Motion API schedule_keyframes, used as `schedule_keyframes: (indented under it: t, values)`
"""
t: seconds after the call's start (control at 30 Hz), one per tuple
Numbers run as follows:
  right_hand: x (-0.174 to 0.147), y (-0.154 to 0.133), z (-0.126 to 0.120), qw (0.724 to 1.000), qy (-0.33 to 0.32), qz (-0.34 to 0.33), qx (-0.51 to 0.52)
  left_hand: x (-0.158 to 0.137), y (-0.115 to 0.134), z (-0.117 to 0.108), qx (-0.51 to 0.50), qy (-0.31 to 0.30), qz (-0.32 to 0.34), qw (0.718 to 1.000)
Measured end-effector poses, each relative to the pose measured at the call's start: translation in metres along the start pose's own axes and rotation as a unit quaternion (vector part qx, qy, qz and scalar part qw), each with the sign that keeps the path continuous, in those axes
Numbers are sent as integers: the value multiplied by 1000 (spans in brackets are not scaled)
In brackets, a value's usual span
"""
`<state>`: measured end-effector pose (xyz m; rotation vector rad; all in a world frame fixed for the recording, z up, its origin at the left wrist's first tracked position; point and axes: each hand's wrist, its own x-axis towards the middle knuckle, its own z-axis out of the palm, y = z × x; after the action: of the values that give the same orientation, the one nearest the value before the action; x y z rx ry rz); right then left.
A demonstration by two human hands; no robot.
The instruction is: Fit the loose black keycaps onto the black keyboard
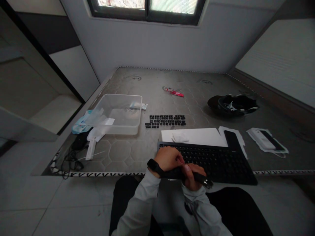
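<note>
A black keyboard (pixel 231 165) lies at the front edge of the mattress, beneath and beyond my hands. My left hand (pixel 169 158), with a black band on its wrist, is over the keyboard's left part. Its fingers are closed together at my right fingertips, and whatever they pinch is too small to make out. My right hand (pixel 194 173) is wrapped round a slim black tool (pixel 202 179) with a shiny metal end pointing right; its kind is unclear. Beyond the keyboard, several black keycaps (pixel 166 120) sit in rows.
Left of the keycaps stands a clear plastic bin (pixel 139 129); a black cable (pixel 71 160) lies nearer. A white box (pixel 197 136) touches the keyboard's back. On the right are a black cap-like item (pixel 236 105) and a wrapped device (pixel 265 139). A red packet (pixel 176 93) lies farther back.
</note>
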<state>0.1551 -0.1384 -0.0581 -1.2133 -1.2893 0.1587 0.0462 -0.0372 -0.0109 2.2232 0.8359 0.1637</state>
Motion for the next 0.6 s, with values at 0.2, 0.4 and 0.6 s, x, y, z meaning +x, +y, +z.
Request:
schedule_keyframes:
  t: [0.2,0.4,0.6]
  values:
    - [0,0,5,996,41,65,42,0,-2,3,-34,9,15,999]
    - [8,-7,1,988,112,56,87,1,-5,0,-126,45,10,991]
    - [43,-16,-26,978,-9,48,-205,3,-10,-8,-228,146,-29,962]
